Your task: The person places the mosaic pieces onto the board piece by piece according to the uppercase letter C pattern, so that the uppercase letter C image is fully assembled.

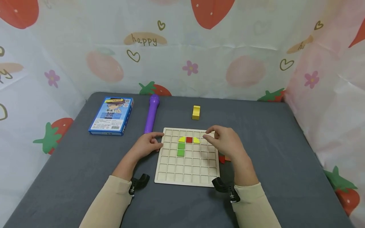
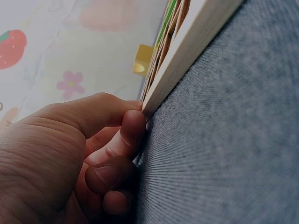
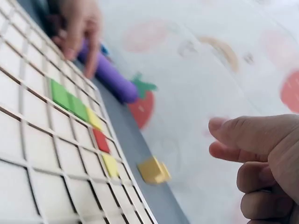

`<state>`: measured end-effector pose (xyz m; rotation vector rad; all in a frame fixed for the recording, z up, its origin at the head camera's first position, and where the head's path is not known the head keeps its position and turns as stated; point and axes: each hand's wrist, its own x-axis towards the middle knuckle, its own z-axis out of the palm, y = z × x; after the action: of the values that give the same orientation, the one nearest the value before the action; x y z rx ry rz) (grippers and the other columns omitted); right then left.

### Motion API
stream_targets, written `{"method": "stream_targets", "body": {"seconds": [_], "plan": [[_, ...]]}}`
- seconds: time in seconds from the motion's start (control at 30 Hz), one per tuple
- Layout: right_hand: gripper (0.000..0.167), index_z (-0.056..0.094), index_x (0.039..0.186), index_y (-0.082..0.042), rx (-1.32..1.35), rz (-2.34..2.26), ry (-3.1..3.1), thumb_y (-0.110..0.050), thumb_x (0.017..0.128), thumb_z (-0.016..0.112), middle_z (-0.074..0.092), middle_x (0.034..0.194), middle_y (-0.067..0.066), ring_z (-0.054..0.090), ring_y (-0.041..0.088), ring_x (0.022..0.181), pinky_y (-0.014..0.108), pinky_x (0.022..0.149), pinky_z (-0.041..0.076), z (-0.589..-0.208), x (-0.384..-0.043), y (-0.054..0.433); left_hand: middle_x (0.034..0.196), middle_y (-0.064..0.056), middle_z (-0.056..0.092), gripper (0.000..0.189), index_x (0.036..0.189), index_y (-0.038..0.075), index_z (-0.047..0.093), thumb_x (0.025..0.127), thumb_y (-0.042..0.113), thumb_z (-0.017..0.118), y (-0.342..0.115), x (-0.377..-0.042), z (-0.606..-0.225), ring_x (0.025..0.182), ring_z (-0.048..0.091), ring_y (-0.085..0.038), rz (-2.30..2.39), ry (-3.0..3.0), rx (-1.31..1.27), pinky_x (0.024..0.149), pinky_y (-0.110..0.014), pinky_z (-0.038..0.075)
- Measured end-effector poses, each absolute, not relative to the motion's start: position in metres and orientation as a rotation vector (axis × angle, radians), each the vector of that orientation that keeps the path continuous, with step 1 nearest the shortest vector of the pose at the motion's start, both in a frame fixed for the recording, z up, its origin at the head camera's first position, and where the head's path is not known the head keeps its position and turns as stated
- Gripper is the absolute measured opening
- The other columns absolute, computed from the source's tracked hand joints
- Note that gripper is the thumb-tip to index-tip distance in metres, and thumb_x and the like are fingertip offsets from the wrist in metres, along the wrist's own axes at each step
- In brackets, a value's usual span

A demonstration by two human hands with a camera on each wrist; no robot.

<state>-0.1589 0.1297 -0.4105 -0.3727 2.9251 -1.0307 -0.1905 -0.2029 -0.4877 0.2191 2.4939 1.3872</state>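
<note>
A pale wooden grid board point(image 1: 188, 171) lies flat on the table. In it are two green squares point(image 1: 181, 149), a red square point(image 1: 189, 140) and two yellow pieces with a curved side point(image 1: 196, 140). At the board's left edge, near the far corner, my left hand point(image 1: 144, 146) pinches the rim between thumb and fingertip. My right hand point(image 1: 226, 142) hovers over the board's far right part, its thumb and index fingertips close together with nothing visible between them. The right wrist view shows its other fingers loosely curled. A red piece point(image 1: 221, 159) and an orange piece point(image 1: 227, 158) lie by the right edge, partly hidden.
Behind the board stands a yellow block point(image 1: 195, 112). A purple microphone point(image 1: 152, 114) lies beyond my left hand, with a blue printed box point(image 1: 111, 116) to its left. Strawberry-patterned cloth point(image 1: 211, 63) hangs along the back and sides of the grey table point(image 1: 285, 164).
</note>
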Motion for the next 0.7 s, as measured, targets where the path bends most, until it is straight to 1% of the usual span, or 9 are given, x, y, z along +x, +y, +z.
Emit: {"method": "stream_targets", "body": {"seconds": [0.23,0.37,0.57,0.7], "plan": [[0.033,0.071,0.124,-0.01,-0.15,-1.102,2.899,-0.033,0.101,0.067,0.042,0.061,0.002,0.04,0.021,0.053,0.037,0.054,0.036,-0.422,-0.164,0.172,0.068,-0.004,0.064,0.05,0.142,0.007,0.06,0.094,0.015,0.073,-0.203,-0.19,-0.488,0.06,0.052,-0.017,1.393,2.5,0.228,0.064,-0.032,0.038],[0.038,0.069,0.13,-0.007,-0.101,-1.1,2.871,-0.03,0.1,0.069,0.044,0.064,0.004,0.04,0.022,0.055,0.037,0.055,0.036,-0.426,-0.166,0.19,0.068,-0.004,0.064,0.05,0.143,0.007,0.059,0.095,0.016,0.073,-0.204,-0.191,-0.488,0.06,0.052,-0.017,1.393,2.497,0.225,0.064,-0.033,0.038],[0.039,0.065,0.135,-0.006,-0.047,-1.049,2.841,-0.023,0.1,0.069,0.048,0.068,0.005,0.043,0.021,0.056,0.036,0.055,0.037,-0.441,-0.174,0.201,0.068,-0.005,0.064,0.049,0.142,0.008,0.06,0.095,0.016,0.072,-0.203,-0.191,-0.489,0.059,0.051,-0.017,1.385,2.501,0.207,0.064,-0.033,0.039],[0.042,0.063,0.138,-0.006,-0.016,-1.022,2.823,-0.019,0.099,0.069,0.048,0.066,0.004,0.044,0.019,0.055,0.035,0.054,0.037,-0.455,-0.18,0.203,0.068,-0.004,0.064,0.049,0.141,0.008,0.06,0.095,0.017,0.072,-0.203,-0.19,-0.488,0.059,0.05,-0.016,1.378,2.504,0.208,0.063,-0.033,0.037]]}}
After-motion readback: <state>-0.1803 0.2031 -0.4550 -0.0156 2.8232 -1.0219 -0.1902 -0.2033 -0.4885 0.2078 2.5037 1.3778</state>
